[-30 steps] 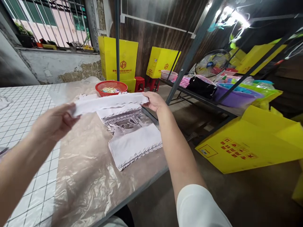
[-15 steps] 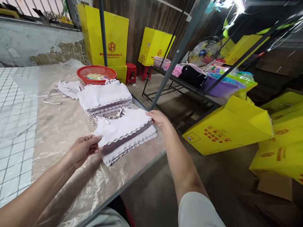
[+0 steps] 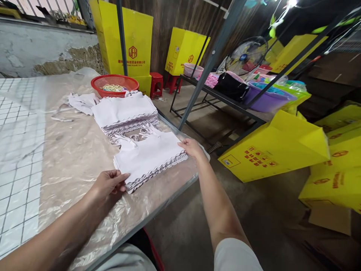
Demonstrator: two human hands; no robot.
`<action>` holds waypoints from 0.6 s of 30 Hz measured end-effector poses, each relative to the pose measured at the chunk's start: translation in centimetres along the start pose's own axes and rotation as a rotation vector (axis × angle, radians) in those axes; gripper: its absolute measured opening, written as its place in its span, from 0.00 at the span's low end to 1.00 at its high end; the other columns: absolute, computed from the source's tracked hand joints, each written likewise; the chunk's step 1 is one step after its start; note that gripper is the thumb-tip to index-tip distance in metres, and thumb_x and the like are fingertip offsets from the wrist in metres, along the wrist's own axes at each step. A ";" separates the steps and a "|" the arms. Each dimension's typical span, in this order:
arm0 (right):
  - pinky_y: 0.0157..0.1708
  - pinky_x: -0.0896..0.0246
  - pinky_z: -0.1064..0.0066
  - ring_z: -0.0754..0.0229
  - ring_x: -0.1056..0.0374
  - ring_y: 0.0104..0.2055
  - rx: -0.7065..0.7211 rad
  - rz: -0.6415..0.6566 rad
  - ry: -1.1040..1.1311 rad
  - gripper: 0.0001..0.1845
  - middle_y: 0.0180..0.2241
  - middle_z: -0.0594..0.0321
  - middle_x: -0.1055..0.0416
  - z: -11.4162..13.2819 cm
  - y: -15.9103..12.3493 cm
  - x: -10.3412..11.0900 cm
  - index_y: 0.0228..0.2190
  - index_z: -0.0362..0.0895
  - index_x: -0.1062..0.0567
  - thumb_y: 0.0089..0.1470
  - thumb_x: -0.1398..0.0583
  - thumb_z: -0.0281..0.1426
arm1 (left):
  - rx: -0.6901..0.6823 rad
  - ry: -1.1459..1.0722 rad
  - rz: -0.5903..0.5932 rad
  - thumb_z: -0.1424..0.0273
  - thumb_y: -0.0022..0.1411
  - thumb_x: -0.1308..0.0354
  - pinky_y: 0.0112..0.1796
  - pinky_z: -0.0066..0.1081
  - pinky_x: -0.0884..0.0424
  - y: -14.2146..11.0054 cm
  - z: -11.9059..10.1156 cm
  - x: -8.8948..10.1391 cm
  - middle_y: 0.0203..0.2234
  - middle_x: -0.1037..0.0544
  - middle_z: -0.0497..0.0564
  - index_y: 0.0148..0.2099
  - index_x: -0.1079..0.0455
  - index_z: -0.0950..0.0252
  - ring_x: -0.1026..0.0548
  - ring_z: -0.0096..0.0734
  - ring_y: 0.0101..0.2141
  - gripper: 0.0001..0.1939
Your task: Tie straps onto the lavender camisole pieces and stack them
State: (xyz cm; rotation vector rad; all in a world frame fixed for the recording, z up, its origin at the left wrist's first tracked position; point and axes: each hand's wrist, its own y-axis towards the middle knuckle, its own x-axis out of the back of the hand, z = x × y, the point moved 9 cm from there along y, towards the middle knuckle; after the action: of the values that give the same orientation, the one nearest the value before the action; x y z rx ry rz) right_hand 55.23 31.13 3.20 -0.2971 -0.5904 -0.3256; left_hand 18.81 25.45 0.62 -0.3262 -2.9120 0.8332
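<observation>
White cloth point(image 3: 148, 152), laid flat on top of the near stack point(image 3: 158, 172), close to the table edge point(image 3: 146, 219), with scalloped hem point(image 3: 155, 168) toward the near side and ties point(image 3: 149, 130) bunched at the far side. Pinched at the near left corner by the left hand point(image 3: 111, 183), thumb pressed down over curled fingers, hardly any gap; held lightly at the right edge by the right hand point(image 3: 193, 148), thumb and fingertips together. Impossible to tell the number of layers caught in either pinch. For a tidy lay, keep both corners level, draw gently outward to take up slack, and match scallop to scallop with the layers beneath, judging by the slightly staggered edges along the front. Let go on both sides together, then smooth from the middle outward without dragging the pile across the clear plastic sheet point(image 3: 72, 150). Keep the ties clear of the hem. Just beyond, a second stack point(image 3: 124, 109), best left unbumped; behind, a red basket point(image 3: 99, 81) holding pale bands point(image 3: 113, 87); farther left, a crumpled piece point(image 3: 82, 102).
</observation>
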 end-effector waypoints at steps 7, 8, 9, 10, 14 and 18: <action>0.41 0.40 0.68 0.55 0.31 0.41 0.097 -0.171 -0.361 0.11 0.35 0.56 0.27 2.2 -1.0 1.8 0.33 0.42 0.26 0.54 0.36 0.37 | -0.537 0.544 -0.359 0.60 0.54 0.38 0.31 0.34 0.29 -1.5 -3.6 2.5 0.28 0.24 0.52 0.37 0.30 0.64 0.26 0.39 0.30 0.14; 0.45 0.40 0.66 0.51 0.32 0.46 0.138 -0.244 -0.454 0.13 0.41 0.51 0.27 3.2 -1.4 2.0 0.38 0.41 0.26 0.56 0.38 0.38 | -0.690 0.647 -0.427 0.62 0.58 0.41 0.37 0.38 0.27 -2.2 -4.7 2.1 0.35 0.23 0.55 0.43 0.30 0.64 0.25 0.43 0.37 0.14; 0.49 0.41 0.63 0.48 0.34 0.51 0.191 -0.314 -0.537 0.17 0.46 0.47 0.29 4.3 -1.9 1.8 0.43 0.40 0.26 0.58 0.40 0.39 | -0.843 0.732 -0.458 0.64 0.61 0.44 0.43 0.43 0.27 -2.8 -5.7 1.2 0.42 0.24 0.59 0.48 0.30 0.64 0.26 0.47 0.44 0.15; 0.52 0.42 0.61 0.46 0.37 0.55 0.253 -0.366 -0.601 0.20 0.51 0.44 0.31 5.5 -2.4 1.3 0.48 0.39 0.27 0.60 0.42 0.39 | -0.980 0.800 -0.455 0.66 0.64 0.47 0.49 0.47 0.29 -3.1 -6.5 0.0 0.49 0.26 0.62 0.52 0.32 0.65 0.28 0.50 0.51 0.16; 0.60 0.49 0.54 0.44 0.50 0.67 0.420 -0.291 -0.703 0.26 0.64 0.47 0.42 8.1 -2.3 -3.4 0.60 0.43 0.35 0.66 0.51 0.40 | -1.175 1.023 -0.304 0.62 0.69 0.52 0.60 0.56 0.42 -0.5 -7.5 -5.1 0.65 0.39 0.64 0.65 0.41 0.65 0.48 0.55 0.67 0.25; 0.61 0.48 0.51 0.47 0.50 0.68 0.333 -0.089 -0.801 0.26 0.65 0.49 0.41 6.1 -0.5 -6.8 0.60 0.45 0.36 0.68 0.56 0.40 | -0.981 1.208 -0.136 0.55 0.69 0.52 0.62 0.57 0.47 3.2 -6.4 -7.6 0.68 0.45 0.65 0.67 0.42 0.68 0.51 0.60 0.68 0.32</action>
State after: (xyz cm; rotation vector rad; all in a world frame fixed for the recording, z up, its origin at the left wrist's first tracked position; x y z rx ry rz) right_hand 46.72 34.29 4.18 -0.0663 -1.4326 -0.1785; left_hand 27.72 29.60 4.05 -0.4478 -1.8665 -0.6928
